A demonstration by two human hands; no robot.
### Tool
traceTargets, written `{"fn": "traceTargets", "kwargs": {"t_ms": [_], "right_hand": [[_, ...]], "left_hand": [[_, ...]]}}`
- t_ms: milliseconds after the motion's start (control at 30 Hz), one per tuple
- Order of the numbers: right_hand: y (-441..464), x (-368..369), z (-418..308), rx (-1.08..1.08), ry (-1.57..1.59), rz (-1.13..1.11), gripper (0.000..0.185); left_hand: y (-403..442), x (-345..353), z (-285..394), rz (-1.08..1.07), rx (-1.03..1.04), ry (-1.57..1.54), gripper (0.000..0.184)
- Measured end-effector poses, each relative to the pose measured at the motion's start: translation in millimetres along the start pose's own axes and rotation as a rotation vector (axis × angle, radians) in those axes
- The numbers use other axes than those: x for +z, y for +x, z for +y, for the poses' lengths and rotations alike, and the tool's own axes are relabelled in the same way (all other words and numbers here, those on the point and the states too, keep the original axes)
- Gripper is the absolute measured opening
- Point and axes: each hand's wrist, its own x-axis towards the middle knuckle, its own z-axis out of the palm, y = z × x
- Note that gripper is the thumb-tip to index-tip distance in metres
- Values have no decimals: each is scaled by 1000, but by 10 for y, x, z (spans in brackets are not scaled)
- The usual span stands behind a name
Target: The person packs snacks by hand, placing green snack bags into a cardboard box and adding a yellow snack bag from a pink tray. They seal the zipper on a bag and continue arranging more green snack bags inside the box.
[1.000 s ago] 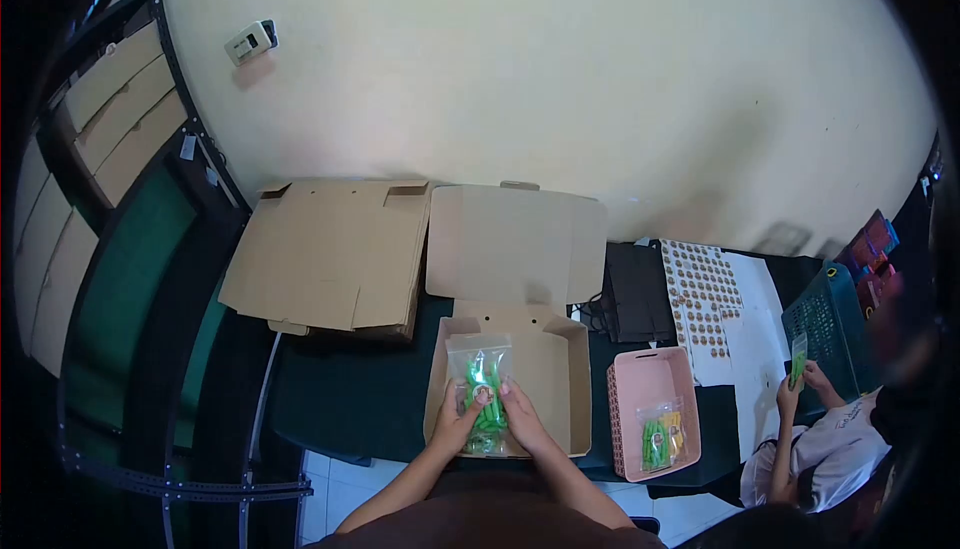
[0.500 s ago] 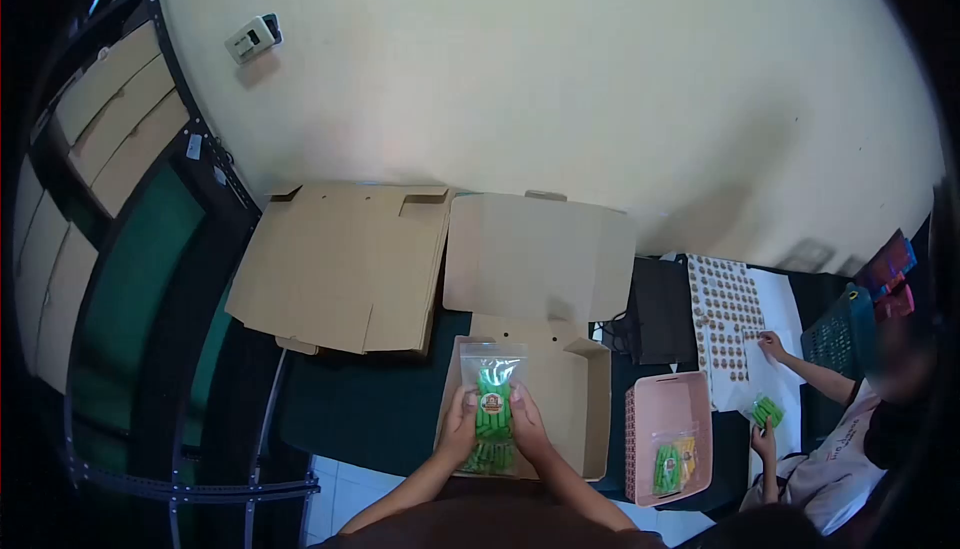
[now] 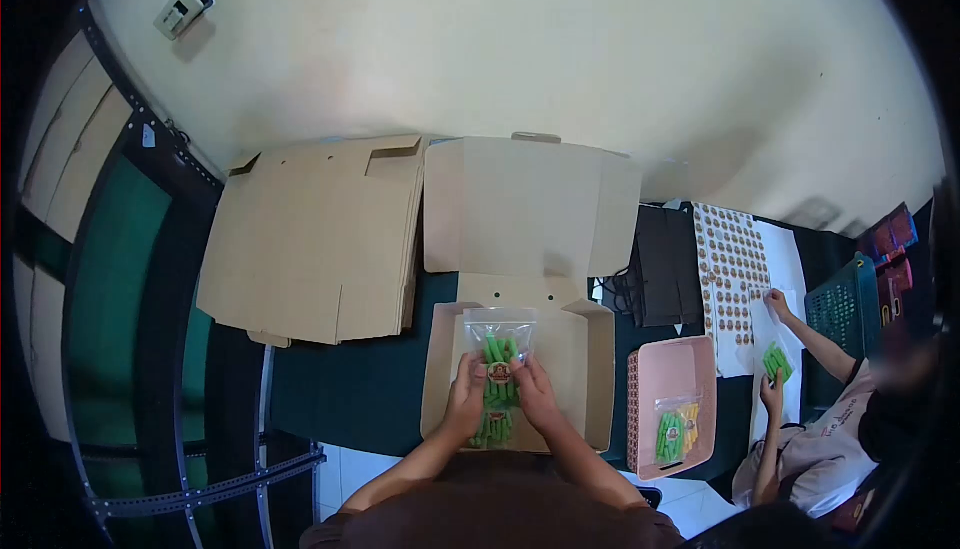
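Between my two hands is a clear zip bag [image 3: 499,351] of green stick-shaped pieces with a round brown label. My left hand [image 3: 465,397] grips its left side and my right hand [image 3: 537,394] its right side, thumbs on the front. The bag is over an open cardboard box [image 3: 565,379], whose lid [image 3: 515,199] is raised toward the wall. Inside the box, near its front edge, lies another bag of green sticks [image 3: 491,430], partly covered by the held bag and my hands.
Flat cardboard boxes [image 3: 310,239] are stacked at left. On the right stands a pink basket [image 3: 650,361] with green and yellow bags. A co-worker's hand [image 3: 771,394] holds a green bag beside a label sheet [image 3: 735,279]. A metal rack [image 3: 190,494] stands at far left.
The view has shifted, so the table things sit higher. My hands still hold the bag, which is now lower within the box. The co-worker's bag has moved slightly.
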Motion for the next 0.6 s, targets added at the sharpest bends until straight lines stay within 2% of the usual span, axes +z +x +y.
{"fn": "traceTargets", "kwargs": {"t_ms": [100, 167, 267, 400, 467, 500, 600], "right_hand": [[-14, 102, -14, -5, -155, -88, 33], [48, 113, 122, -60, -59, -71, 32], [-36, 186, -85, -25, -4, 14, 33], [-41, 60, -73, -102, 47, -73, 35], [-73, 8, -219, -35, -50, -156, 36], [-76, -26, -229, -42, -54, -152, 36], [-72, -98, -273, -21, 119, -75, 37]], "left_hand": [[1, -5, 51, -14, 55, 167, 36], [1, -23, 57, -15, 12, 91, 35], [-31, -54, 9, 32, -8, 42, 35], [-78, -8, 189, 34, -31, -141, 36], [-75, -19, 213, -162, 61, 116, 38], [-77, -13, 251, -169, 66, 114, 38], [-132, 33, 385, -310, 81, 249, 45]]}}
